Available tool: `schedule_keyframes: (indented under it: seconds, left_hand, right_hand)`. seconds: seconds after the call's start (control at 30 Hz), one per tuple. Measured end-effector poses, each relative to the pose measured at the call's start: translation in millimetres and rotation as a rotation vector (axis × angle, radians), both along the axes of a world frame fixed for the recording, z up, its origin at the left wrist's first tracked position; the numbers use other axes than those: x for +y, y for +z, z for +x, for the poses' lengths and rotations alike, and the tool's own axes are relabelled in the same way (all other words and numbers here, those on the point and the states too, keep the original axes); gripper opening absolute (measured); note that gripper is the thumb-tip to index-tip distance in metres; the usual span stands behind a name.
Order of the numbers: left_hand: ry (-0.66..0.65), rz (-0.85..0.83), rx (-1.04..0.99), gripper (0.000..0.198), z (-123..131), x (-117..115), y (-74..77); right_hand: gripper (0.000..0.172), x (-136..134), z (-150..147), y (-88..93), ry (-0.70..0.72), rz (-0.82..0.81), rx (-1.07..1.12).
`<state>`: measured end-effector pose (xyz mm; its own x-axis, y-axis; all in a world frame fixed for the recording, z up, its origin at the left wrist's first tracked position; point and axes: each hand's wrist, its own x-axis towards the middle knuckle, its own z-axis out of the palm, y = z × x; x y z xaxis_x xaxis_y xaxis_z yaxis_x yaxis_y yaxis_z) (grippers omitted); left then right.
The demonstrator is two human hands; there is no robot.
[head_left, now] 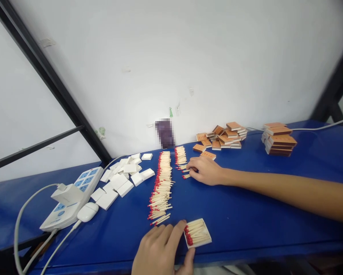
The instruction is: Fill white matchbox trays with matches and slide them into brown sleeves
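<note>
My left hand (161, 250) rests near the table's front edge, fingers curled, thumb and forefinger touching the side of an open white matchbox tray (197, 233) filled with red-tipped matches. My right hand (204, 170) reaches across the blue table (246, 214), its fingers closed on a few loose matches (185, 172) at the end of a short row of matches (180, 156). A long row of red-tipped matches (161, 185) lies between the two hands.
Several empty white trays (122, 177) lie at the left beside a white power strip (73, 196) with a plugged adapter and cables. Orange matchbox sleeves (223, 138) are heaped at the back, a neat stack of sleeves (278, 138) at the right. A white wall stands behind.
</note>
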<state>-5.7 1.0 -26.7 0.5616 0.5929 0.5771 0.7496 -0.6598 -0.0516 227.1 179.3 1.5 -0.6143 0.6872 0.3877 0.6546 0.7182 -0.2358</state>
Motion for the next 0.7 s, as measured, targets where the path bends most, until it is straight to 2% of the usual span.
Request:
schedule_keyframes:
  seconds: [0.23,0.7]
  left_hand:
    - [-0.006,-0.01,0.027,0.037,-4.2,1.3,-4.9]
    - [-0.004,0.0,0.044,0.037,-5.4,1.7,-4.7]
  right_hand:
    - [0.018,1.8,0.0,-1.8,0.034,0.003,0.022]
    - [0.018,2.4,0.0,-1.9,0.136,-0.027,0.051]
